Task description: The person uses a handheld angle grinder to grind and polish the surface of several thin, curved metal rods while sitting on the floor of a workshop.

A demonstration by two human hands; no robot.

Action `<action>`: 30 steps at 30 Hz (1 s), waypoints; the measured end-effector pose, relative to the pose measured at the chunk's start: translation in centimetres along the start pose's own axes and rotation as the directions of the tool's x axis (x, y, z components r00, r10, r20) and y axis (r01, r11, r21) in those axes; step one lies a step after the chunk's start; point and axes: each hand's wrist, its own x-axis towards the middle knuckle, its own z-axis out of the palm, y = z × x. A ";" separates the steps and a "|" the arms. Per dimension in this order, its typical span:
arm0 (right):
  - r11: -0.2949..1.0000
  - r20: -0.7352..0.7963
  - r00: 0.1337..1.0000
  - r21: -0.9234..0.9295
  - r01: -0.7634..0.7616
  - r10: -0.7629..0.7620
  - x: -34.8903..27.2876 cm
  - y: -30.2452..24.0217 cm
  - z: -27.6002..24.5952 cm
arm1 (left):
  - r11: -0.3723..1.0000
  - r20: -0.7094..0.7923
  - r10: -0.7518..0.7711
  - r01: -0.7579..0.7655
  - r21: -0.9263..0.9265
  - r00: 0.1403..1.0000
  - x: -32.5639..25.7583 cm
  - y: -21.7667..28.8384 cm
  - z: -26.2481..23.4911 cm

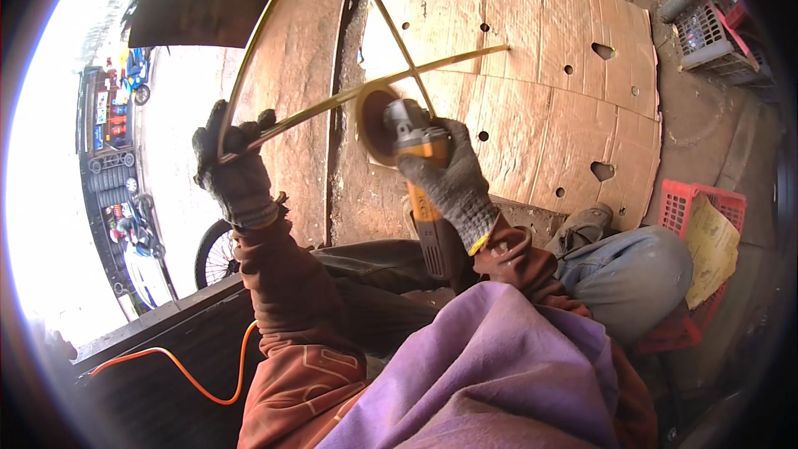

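A dark, dirty glove covers my left hand (237, 162), which is closed round the corner of a thin brass-coloured metal frame (312, 106). The frame's bars run up past the top of the view and across to the right, crossing each other. My right hand (455, 179), in a grey knitted glove with a yellow cuff edge, grips an orange and black angle grinder (426, 199). Its round disc (378, 125) looks blurred and sits right beside the lower bar, near where the bars cross. Whether disc and bar touch I cannot tell.
A flattened cardboard sheet (532, 100) with holes lies on the ground ahead. Red crates (677, 199) stand at right, one holding a yellowish sheet (712, 249). An orange cable (187, 376) curves at lower left. A spoked wheel (218, 254) is beside my left forearm; parked motorbikes stand beyond.
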 end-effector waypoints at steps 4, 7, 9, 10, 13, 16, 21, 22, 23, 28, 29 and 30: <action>0.999 -0.039 0.999 0.005 -0.035 0.035 0.6 0.2 -0.2 | 0.999 -0.007 0.023 -0.022 0.034 1.000 -0.3 0.2 0.3; 0.988 0.029 0.988 0.001 0.151 -0.151 0.0 1.1 0.8 | 0.999 0.005 0.036 -0.036 0.035 0.999 -0.5 0.1 0.6; 0.985 0.179 0.983 0.174 -0.004 -0.027 -1.6 -2.7 2.2 | 0.995 -0.043 0.040 -0.035 0.096 0.998 -0.7 0.4 0.5; 0.990 0.158 0.981 0.109 0.095 -0.112 -1.9 -1.9 2.5 | 0.995 -0.030 0.042 -0.039 0.096 0.999 -0.7 0.4 0.7; 0.961 0.111 0.963 -0.101 0.255 -0.244 -2.1 -1.3 2.8 | 0.998 0.015 0.051 -0.051 0.037 0.999 -0.5 0.3 0.4; 0.995 0.105 0.994 0.097 -0.008 -0.002 -1.7 -2.8 1.8 | 0.995 0.064 0.064 -0.059 -0.078 0.996 -0.2 0.0 -0.7; 0.999 -0.043 0.999 0.012 0.033 -0.033 0.5 0.1 -0.4 | 0.993 0.124 0.079 -0.067 -0.098 0.989 0.1 -0.4 -1.2; 0.999 -0.062 0.998 -0.023 0.027 -0.028 0.9 0.5 -0.7 | 0.997 0.117 0.073 -0.067 -0.048 0.990 0.2 -0.4 -1.4; 0.998 -0.082 0.996 -0.058 0.020 -0.025 1.1 0.9 -1.1 | 0.998 0.110 0.066 -0.067 0.001 0.992 0.3 -0.3 -1.5; 0.994 -0.083 0.996 0.106 -0.033 0.042 1.6 1.3 -1.5 | 0.996 0.106 0.084 -0.081 -0.033 0.991 0.5 -0.5 -1.9; 0.993 -0.086 0.995 0.113 -0.041 0.051 1.6 1.2 -1.5 | 0.997 0.105 0.074 -0.074 -0.005 0.992 0.4 -0.4 -2.0; 0.991 -0.087 0.994 0.121 -0.050 0.061 1.7 1.1 -1.6 | 0.997 0.102 0.070 -0.071 0.008 0.992 0.3 -0.3 -2.1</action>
